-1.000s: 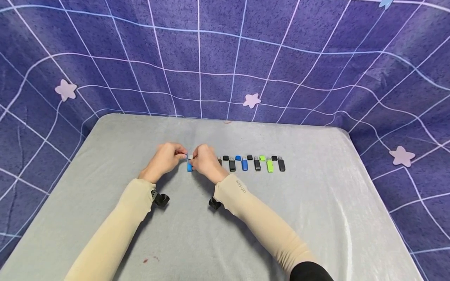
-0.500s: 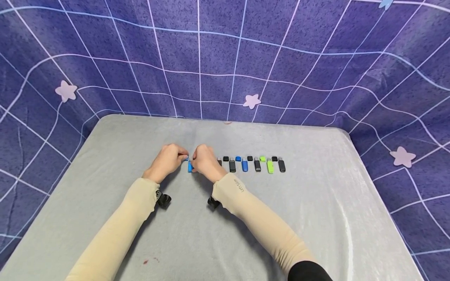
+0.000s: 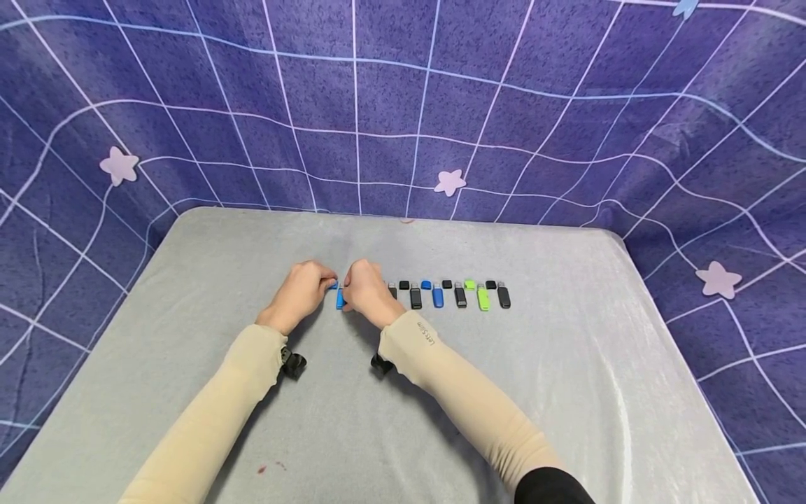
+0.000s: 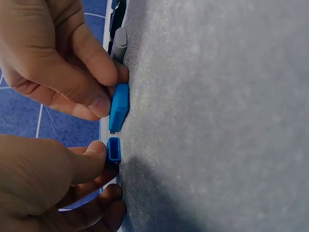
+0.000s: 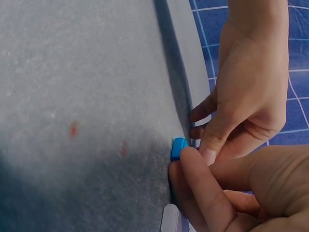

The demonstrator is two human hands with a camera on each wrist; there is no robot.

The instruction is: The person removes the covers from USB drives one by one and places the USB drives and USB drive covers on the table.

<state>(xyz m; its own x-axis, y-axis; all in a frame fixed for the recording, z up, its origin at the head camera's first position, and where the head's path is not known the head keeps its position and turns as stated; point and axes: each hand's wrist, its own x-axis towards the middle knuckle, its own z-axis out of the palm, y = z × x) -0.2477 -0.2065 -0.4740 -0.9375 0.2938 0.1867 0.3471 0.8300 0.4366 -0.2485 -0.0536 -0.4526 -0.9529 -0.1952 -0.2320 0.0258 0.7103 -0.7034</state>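
Near the table's left-centre, my left hand [image 3: 299,294] pinches a small blue cap [image 4: 113,149] between thumb and finger, low at the tabletop. In the left wrist view the cap's hollow end shows. My right hand [image 3: 368,290] holds a bright blue USB stick [image 3: 340,299] by its side, flat on the cloth. The cap sits just beyond the stick's plug end, a little to its left and apart from it. In the right wrist view, fingers hide most of the stick, and the cap cannot be seen.
To the right, several uncapped USB sticks lie in a row, among them a blue one [image 3: 438,296], a green one [image 3: 483,297] and a black one [image 3: 504,295]. Their caps, such as the green cap [image 3: 469,285], lie beyond them. Grey cloth covers the table [image 3: 567,406].
My left hand has moved slightly right and nearer, bringing the cap down beside the stick's plug end. The right hand has barely moved and still holds the blue stick.
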